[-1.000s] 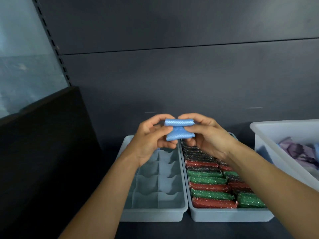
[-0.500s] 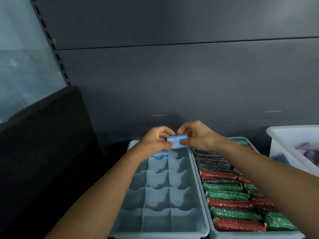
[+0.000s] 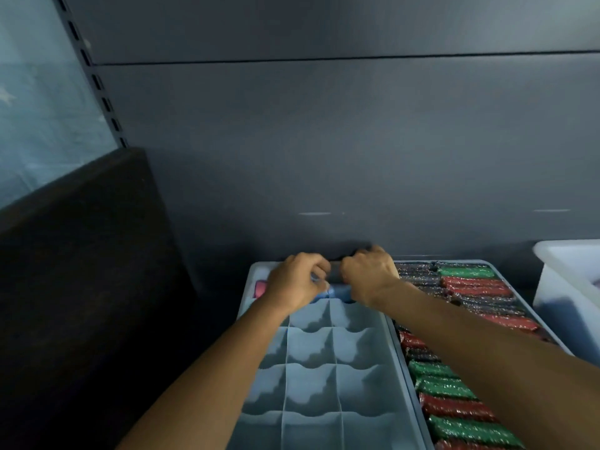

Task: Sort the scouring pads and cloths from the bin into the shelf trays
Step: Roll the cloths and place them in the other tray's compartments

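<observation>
1. The blue cloth, held up in the air over the trays a second ago, is now going down into the far row of the divided tray, both arms reaching forward with it.
2. That is putting the cloth almost in its slot, by the look of it; pressing it in and letting go are probably all that is left for this piece. A pink cloth is lying in the far-left compartment beside it, while the nearer compartments are standing unfilled.
3. The left hand is working knuckles-up, fingers curled tight and pinching the cloth's left end.
4. The right hand is curling over the cloth's right end, gripping it from above; its fingertips are hidden.
5. Red, green and dark scouring pads are filling the neighbouring tray, and the white bin is waiting at the right edge, well apart from both hands.
</observation>
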A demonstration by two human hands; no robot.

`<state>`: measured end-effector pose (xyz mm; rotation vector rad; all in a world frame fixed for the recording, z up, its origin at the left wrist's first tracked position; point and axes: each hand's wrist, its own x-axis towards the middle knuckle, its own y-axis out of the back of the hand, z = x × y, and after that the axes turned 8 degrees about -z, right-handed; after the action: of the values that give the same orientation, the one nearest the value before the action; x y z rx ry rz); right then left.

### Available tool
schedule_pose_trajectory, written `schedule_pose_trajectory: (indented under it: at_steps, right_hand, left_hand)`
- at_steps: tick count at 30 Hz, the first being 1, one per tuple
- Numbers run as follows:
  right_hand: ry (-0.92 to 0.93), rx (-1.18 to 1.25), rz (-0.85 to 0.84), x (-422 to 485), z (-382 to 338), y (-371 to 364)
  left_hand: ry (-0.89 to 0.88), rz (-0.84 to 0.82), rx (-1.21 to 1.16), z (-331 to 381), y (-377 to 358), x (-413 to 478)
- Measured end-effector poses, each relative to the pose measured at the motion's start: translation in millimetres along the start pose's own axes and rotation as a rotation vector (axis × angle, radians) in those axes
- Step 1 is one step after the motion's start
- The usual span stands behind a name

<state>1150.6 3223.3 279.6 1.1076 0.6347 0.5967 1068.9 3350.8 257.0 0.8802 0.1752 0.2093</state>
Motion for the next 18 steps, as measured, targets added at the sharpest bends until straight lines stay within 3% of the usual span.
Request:
schedule_pose_trajectory:
  at_steps: [5, 10, 13, 18]
  right_hand:
    - [-0.015, -0.078, 0.003, 4.3, -9.7, -4.8]
    - [0.016, -0.076, -0.051, 8.5, -10.7, -11.6]
    - [0.067, 0.118, -0.054, 2.8, 2.1, -13.9]
    - [0.243, 0.579, 0.115, -50.9, 37.6, -7.5]
  left_hand:
    - [0.061, 0.180, 0.238, -32.0, 26.8, -27.0]
    - [0.084, 0.100, 0.268, -44.6, 16.7, -49.8]
    - [0.095, 0.103, 0.229, -32.3, 19.0, -52.5]
    - [0.014, 0.138, 0.198, 17.5, 4.8, -58.2]
